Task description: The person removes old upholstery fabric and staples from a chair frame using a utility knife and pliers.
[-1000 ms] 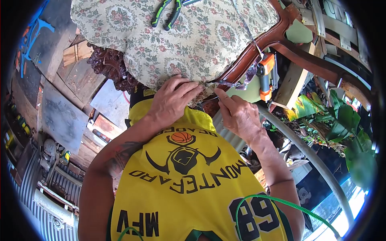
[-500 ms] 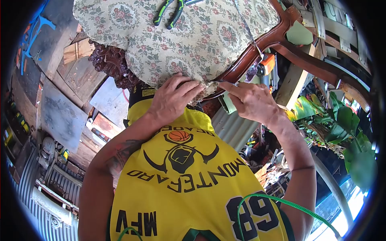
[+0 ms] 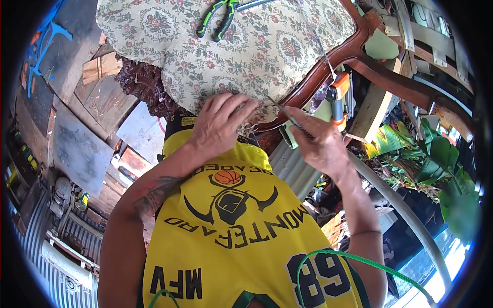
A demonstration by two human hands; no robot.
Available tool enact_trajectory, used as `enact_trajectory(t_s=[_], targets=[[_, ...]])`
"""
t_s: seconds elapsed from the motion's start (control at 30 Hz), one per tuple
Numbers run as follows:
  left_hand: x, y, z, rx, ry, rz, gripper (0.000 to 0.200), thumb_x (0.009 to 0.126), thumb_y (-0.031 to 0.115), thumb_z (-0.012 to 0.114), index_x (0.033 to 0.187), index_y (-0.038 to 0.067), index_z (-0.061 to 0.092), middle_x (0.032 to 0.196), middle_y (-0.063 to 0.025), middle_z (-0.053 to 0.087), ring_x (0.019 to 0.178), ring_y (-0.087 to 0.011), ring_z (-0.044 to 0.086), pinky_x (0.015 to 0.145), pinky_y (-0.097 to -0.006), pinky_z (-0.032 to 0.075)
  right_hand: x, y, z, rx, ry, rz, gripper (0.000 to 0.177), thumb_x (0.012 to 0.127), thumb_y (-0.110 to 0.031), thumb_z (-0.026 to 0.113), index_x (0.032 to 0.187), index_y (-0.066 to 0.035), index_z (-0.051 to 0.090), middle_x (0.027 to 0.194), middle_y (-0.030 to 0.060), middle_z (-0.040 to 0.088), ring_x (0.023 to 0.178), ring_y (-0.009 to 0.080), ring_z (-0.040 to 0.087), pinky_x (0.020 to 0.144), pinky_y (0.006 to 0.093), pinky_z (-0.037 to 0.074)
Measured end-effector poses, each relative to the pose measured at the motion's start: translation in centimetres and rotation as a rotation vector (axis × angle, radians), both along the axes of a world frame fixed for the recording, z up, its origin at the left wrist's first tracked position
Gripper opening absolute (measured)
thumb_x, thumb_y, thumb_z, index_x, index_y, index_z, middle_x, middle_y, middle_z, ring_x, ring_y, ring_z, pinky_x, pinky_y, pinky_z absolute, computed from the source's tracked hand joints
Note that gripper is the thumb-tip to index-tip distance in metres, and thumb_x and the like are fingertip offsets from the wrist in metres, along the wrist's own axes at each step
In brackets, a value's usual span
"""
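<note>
Floral fabric covers a padded panel framed in dark reddish carved wood. My left hand presses on the fabric's near edge, its fingers bent over the cloth beside some frayed material. In my right hand is a thin pointed metal tool, its tip at the fabric just right of my left hand. Pliers with green and black handles lie on top of the fabric. A strip or cord runs down the fabric toward the wooden frame.
An orange tool stands right of the frame. Carved dark wood sticks out at the left. Wooden boards and a blue plastic item lie further left. Green leaves and a curved pipe are at the right.
My right hand has moved slightly down and turned, so more of the pointed tool now shows. My left hand stays near the same edge.
</note>
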State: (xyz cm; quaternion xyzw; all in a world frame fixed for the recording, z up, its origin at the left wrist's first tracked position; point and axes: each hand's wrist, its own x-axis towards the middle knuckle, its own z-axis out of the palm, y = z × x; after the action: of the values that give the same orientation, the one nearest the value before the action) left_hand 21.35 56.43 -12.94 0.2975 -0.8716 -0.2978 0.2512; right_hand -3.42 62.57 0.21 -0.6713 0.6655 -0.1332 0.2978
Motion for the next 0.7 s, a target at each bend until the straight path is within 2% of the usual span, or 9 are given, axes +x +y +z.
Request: enact_trajectory(t_s=[0.07, 0.17, 0.27, 0.7], targets=[[0.2, -0.5, -0.1, 0.026, -0.041, -0.002, 0.045, 0.087, 0.004, 0.066, 0.13, 0.01, 0.074, 0.134, -0.0016, 0.065, 0.125, -0.0265, 0.058, 0.107, -0.0461, 0.05, 1.1, 0.6, -0.4, 0.082, 0.03, -0.058, 0.046, 0.096, -0.012, 0.074, 0.142, -0.016, 0.07, 0.086, 0.0143, 0.075, 0.074, 0.0341, 0.074, 0.071, 0.0461, 0.061], [0.8, -0.7, -1.0, -0.067, -0.095, -0.077, 0.046, 0.089, 0.006, 0.065, 0.133, 0.01, 0.073, 0.139, -0.0014, 0.063, 0.129, -0.0267, 0.056, 0.107, -0.0454, 0.05, 2.3, 1.6, -1.5, 0.184, 0.067, -0.137, 0.05, 0.095, -0.014, 0.076, 0.145, -0.019, 0.069, 0.082, 0.0137, 0.072, 0.072, 0.0343, 0.073, 0.069, 0.0458, 0.06], [0.5, -0.7, -1.2, -0.107, -0.07, -0.098, 0.043, 0.091, 0.007, 0.063, 0.133, 0.01, 0.073, 0.139, -0.0013, 0.063, 0.129, -0.0266, 0.056, 0.107, -0.0451, 0.05, 2.6, 2.6, -3.0, 0.099, 0.094, -0.115, 0.052, 0.094, -0.015, 0.077, 0.145, -0.02, 0.069, 0.083, 0.0139, 0.072, 0.073, 0.0339, 0.073, 0.069, 0.0462, 0.059], [0.7, -0.3, -0.9, -0.073, -0.089, -0.069, 0.044, 0.091, 0.007, 0.064, 0.133, 0.011, 0.074, 0.142, 0.0016, 0.063, 0.131, -0.0247, 0.057, 0.109, -0.0437, 0.05, 2.7, 2.2, -3.6, 0.192, 0.115, -0.144, 0.052, 0.095, -0.018, 0.075, 0.146, -0.02, 0.068, 0.088, 0.0137, 0.074, 0.078, 0.0344, 0.075, 0.074, 0.0473, 0.061]])
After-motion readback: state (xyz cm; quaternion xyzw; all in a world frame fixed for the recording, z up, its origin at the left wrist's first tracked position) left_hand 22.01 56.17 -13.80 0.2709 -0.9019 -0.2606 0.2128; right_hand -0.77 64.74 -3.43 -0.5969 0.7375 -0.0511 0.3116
